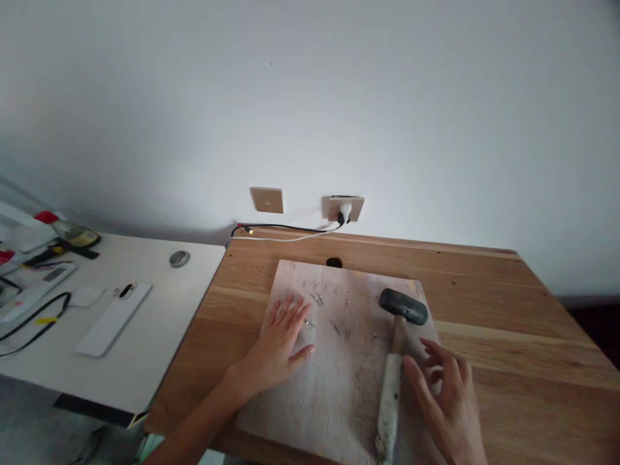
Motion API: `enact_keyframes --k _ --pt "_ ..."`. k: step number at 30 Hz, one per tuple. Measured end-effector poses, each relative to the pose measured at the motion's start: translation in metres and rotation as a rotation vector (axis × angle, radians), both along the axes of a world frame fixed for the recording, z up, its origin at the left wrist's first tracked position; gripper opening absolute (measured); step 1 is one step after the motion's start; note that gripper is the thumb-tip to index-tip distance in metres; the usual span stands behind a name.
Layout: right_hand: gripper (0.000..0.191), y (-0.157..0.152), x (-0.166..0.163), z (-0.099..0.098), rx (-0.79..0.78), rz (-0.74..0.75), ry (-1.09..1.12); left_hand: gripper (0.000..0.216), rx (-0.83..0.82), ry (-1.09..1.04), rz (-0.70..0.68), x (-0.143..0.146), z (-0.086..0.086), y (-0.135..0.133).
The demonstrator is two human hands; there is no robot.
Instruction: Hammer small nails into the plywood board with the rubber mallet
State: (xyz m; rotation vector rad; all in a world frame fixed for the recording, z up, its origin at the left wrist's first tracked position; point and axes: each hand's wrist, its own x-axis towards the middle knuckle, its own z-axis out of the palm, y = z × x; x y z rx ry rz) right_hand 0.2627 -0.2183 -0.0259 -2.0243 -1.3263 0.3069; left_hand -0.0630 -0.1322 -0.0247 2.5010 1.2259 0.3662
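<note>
A pale wooden board lies on a wooden desk. My left hand rests flat on the board's left part, fingers stretched out and open, fingertips close to several small nails scattered on the board. A mallet with a dark head and a worn light handle lies on the board's right part. My right hand hovers just right of the handle, fingers spread and slightly curled, holding nothing.
A white table adjoins the desk on the left, carrying a white phone, a remote, cables, a round grey object and bottles. Wall sockets with a plugged charger and cables sit behind the desk.
</note>
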Motion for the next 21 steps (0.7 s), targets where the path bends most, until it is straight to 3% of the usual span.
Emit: enact_keyframes --k 2,5,9,15,21 --pt "0.069 0.005 -0.002 0.002 -0.064 0.013 0.041 0.074 0.002 -0.020 0.008 0.008 0.002 0.006" --pt "0.052 0.016 -0.005 0.006 -0.214 0.073 0.104 0.063 0.001 -0.029 -0.021 0.017 0.006 0.022" --pt "0.040 0.023 -0.001 0.011 -0.320 0.086 0.103 0.073 0.013 0.023 -0.174 0.023 0.008 0.038" --pt "0.049 0.030 0.011 0.007 -0.327 -0.002 0.042 0.075 0.129 0.089 -0.185 0.029 -0.005 0.040" --pt "0.043 0.068 0.024 0.006 -0.267 -0.013 0.098 0.073 0.130 0.066 -0.138 0.045 -0.006 0.059"
